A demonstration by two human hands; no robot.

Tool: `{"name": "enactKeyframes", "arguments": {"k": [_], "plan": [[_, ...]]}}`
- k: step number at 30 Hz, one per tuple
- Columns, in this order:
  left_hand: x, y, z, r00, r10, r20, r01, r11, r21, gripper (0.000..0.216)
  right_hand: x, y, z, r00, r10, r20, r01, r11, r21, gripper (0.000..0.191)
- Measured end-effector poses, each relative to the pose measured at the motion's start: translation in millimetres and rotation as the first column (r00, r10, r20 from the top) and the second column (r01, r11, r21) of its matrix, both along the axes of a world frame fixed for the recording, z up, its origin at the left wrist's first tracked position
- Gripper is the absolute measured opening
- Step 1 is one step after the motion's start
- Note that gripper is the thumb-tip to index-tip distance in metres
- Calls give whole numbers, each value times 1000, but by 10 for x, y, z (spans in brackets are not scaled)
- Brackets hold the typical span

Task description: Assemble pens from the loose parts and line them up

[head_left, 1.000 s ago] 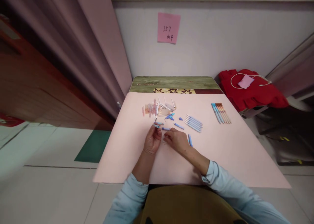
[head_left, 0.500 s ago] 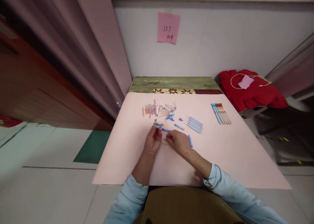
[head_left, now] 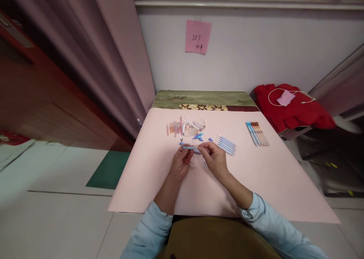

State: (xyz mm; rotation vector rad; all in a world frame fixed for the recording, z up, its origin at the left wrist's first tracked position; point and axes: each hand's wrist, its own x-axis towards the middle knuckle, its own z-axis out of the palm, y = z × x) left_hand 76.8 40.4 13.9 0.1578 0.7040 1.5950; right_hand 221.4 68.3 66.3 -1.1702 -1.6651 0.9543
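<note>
My left hand [head_left: 181,163] is closed round a short blue pen part [head_left: 188,148], which it holds level above the pink sheet [head_left: 256,175]. My right hand [head_left: 215,158] pinches the other end of that blue piece with thumb and forefinger. Just beyond the hands lie small blue pen pieces [head_left: 198,137], a heap of clear and orange tubes with white refills [head_left: 182,127], and a row of light blue pen barrels [head_left: 226,144]. A small clear part [head_left: 206,166] lies under my right hand.
A row of finished blue and brown pens [head_left: 257,133] lies at the far right of the sheet. Behind the sheet shows a green patterned tablecloth [head_left: 201,99]. A red cloth with a white cable [head_left: 290,105] sits to the right; a pink note [head_left: 198,36] hangs on the wall.
My right hand has lifted off the sheet and come up to the blue piece in my left hand. The blue barrel that lay beside my right hand is no longer seen there.
</note>
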Motion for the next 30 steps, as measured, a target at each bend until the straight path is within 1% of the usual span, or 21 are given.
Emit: {"name": "enactKeyframes", "arguments": {"k": [5, 12, 15, 21, 26, 30], "plan": [[-1, -7, -12, 1000, -21, 0, 21, 999, 27, 18, -11, 21, -39, 995, -36, 93, 28, 995, 92, 20], [-2, -2, -41, 1000, -26, 1, 25, 999, 26, 19, -13, 21, -35, 989, -43, 145, 15, 983, 184, 18], [-6, -4, -62, 1000, -24, 6, 23, 999, 45, 20, -27, 9, -32, 983, -43, 180, 1, 974, 226, 19], [-7, -4, -65, 1000, -26, 17, 25, 998, 57, 20, -36, 10, -43, 973, -51, 227, -14, 961, 277, 21], [-10, -2, -56, 999, -32, 35, 30, 999, 35, 19, -56, 25, -63, 964, -45, 262, -27, 963, 267, 24], [-16, -9, -57, 999, -28, 42, 26, 999, 44, 18, -75, 32, -71, 963, -33, 267, -41, 963, 267, 23]]}}
